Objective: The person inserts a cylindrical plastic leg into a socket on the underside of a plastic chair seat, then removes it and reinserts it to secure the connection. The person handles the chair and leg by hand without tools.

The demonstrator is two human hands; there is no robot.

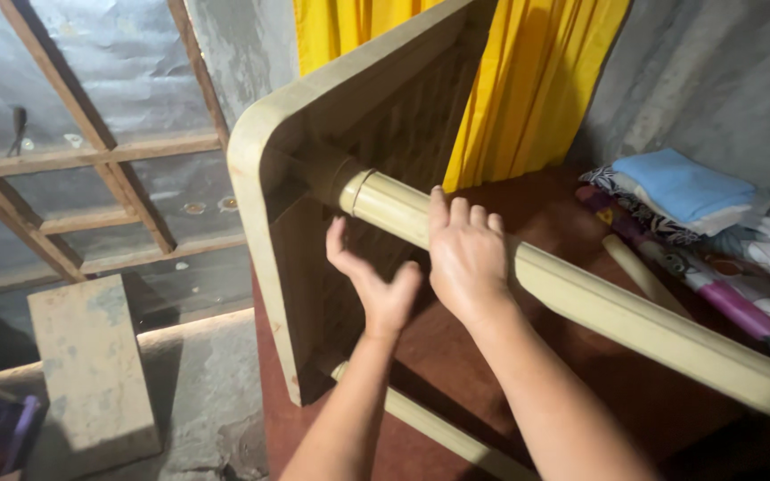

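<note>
A beige plastic table [265, 223] lies tipped on its side on a dark red surface [581, 374], its underside facing me. A long beige table leg [634, 321] sticks out of the upper corner socket toward the lower right. My right hand [465, 258] lies flat on top of this leg near the socket. My left hand [376, 281] is just below the leg, fingers spread and palm up, holding nothing. A second leg [438, 428] runs along the bottom, and a loose leg [639, 272] lies further back.
Folded cloths, a blue one [683, 187] on top, are stacked at the right with a purple roll [741, 312]. A yellow curtain [528, 89] hangs behind. At the left stands a concrete block [91, 374] below a wooden-framed wall [91, 160].
</note>
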